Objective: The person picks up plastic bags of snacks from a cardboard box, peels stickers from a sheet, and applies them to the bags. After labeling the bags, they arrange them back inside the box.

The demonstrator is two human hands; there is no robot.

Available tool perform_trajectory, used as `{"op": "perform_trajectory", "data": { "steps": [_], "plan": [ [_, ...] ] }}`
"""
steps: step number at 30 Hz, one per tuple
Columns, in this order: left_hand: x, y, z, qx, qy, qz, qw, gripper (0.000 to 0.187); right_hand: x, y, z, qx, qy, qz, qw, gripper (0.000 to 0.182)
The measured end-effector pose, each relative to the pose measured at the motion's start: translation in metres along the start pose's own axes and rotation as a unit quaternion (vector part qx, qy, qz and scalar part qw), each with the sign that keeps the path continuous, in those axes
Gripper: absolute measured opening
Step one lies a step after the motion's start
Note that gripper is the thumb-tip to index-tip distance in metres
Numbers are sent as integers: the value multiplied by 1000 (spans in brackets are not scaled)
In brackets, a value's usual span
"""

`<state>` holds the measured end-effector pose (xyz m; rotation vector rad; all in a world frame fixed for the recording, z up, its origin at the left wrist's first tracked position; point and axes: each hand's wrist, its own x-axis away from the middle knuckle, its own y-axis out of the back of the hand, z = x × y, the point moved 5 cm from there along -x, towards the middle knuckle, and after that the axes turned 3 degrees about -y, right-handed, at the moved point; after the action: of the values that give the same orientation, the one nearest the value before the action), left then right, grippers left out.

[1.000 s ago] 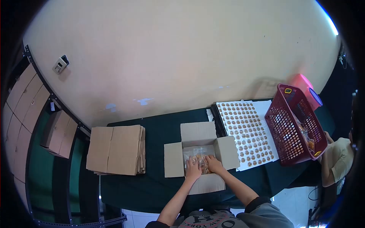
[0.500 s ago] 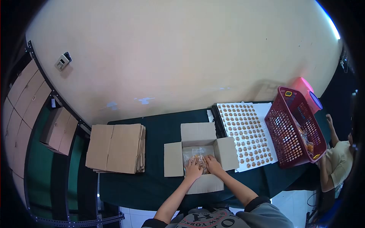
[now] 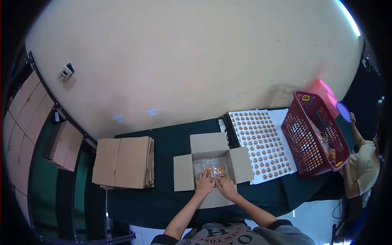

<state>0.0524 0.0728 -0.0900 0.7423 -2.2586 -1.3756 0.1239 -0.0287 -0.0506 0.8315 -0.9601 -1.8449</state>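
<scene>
An open cardboard box (image 3: 209, 143) stands in front of me with its flaps folded outward. Clear plastic packets (image 3: 205, 162) with orange contents lie inside; how many I cannot make out. My left hand (image 3: 205, 183) rests on the packets at the near left of the box, fingers spread and lying flat. Beside it, my right hand (image 3: 227, 188) reaches over the near wall, its fingers drawn together on the near edge of a packet. The fingertips of both hands are partly hidden among the shiny plastic.
Flattened cardboard boxes (image 3: 122, 162) are stacked at left. Sheets of round stickers (image 3: 263, 147) lie right of the box, beside a maroon basket (image 3: 304, 143) holding more packets. Behind it are pink containers (image 3: 324, 92) and a purple lid (image 3: 343, 111). Another person (image 3: 361, 167) is at far right.
My hands have drawn slightly toward me, showing more of the orange contents. The right hand's fingers have closed up. At far right, the other person's hand has risen to the purple lid.
</scene>
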Motion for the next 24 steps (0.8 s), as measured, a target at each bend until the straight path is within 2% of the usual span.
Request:
{"op": "perform_trajectory", "data": {
  "steps": [2,4,5,8,12,14,18,20,22,24],
  "plan": [
    [1,-3,2,16,-16,-35,999,51,14,10,3,-9,-21,16,1000,25],
    [3,7,0,41,-74,-109,990,45,30,26,2,-35,12,-76,996,26],
    [8,15,-5,62,-130,-175,974,39,37,32,-2,-62,2,-78,995,29],
    [30,30,-20,103,-147,-126,976,37,59,64,-1,-29,-24,-83,996,33],
    [73,29,-36,47,-189,-152,969,34,81,76,-17,-56,-18,-80,995,36],
    [83,20,-29,45,-139,-110,983,32,90,76,-19,-76,-33,-52,995,40],
    [90,3,-21,73,-108,-119,984,32,94,63,-15,-64,-46,-55,995,41],
    [96,-2,-23,81,-106,-140,981,31,90,53,0,24,-8,-59,998,44],
    [104,1,-24,86,-103,-154,979,29,85,34,0,46,3,-94,994,37],
    [102,1,-22,74,-118,-156,978,26,76,17,-6,86,-30,-57,994,22]
  ]
}}
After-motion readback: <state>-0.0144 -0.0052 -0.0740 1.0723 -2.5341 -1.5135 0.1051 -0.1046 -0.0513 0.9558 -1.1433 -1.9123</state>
